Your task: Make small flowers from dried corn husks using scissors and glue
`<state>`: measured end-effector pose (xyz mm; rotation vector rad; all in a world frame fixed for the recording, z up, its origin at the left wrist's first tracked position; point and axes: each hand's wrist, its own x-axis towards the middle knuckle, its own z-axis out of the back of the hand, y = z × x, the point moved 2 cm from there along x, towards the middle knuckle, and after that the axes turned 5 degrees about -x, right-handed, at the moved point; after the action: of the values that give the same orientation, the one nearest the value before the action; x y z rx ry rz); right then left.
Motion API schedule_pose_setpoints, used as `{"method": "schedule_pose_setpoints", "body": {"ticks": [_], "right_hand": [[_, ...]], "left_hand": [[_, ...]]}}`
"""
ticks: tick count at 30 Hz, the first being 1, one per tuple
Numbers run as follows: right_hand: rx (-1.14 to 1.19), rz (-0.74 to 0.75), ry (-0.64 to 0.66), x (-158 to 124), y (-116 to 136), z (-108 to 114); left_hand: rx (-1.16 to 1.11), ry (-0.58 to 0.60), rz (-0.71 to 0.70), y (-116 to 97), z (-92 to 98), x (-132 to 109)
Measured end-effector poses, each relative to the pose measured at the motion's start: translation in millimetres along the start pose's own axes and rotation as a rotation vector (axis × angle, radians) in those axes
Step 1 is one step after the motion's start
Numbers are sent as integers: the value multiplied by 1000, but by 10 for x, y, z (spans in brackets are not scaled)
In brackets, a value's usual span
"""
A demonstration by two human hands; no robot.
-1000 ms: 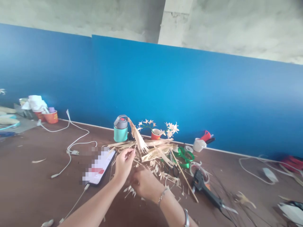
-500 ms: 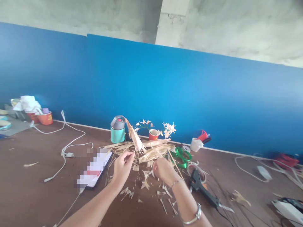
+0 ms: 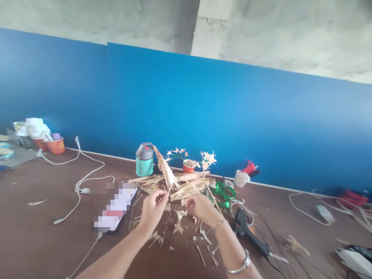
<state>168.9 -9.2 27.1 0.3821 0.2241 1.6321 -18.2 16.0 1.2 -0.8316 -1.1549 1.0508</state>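
My left hand pinches the thin stem of a dried straw tuft that stands up and fans out at its lower end. My right hand is closed, fingers curled among the straw pieces piled on the brown table; what it grips is too small to make out. Small cut straw bits lie scattered under and between both hands.
A phone on a white cable lies left of my hands. Behind the pile stand a teal flask, a red cup with straw flowers and green ribbon. A black glue gun lies to the right. Cups sit far left.
My right hand has moved from the near table up and right into the straw pile. My left hand keeps hold of the tuft, almost still.
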Motion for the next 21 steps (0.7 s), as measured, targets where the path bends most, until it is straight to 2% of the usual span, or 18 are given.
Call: {"method": "schedule_pose_setpoints", "body": {"ticks": [3, 7, 13, 21], "right_hand": [[198, 12, -16, -18, 83, 161], [397, 26, -118, -40, 231, 273], [312, 109, -306, -53, 359, 268], [230, 96, -303, -49, 406, 195]], "left_hand": [[32, 32, 11, -47, -10, -22], [78, 76, 39, -132, -35, -61], [123, 111, 30, -173, -63, -105], [145, 123, 29, -149, -82, -118]]}}
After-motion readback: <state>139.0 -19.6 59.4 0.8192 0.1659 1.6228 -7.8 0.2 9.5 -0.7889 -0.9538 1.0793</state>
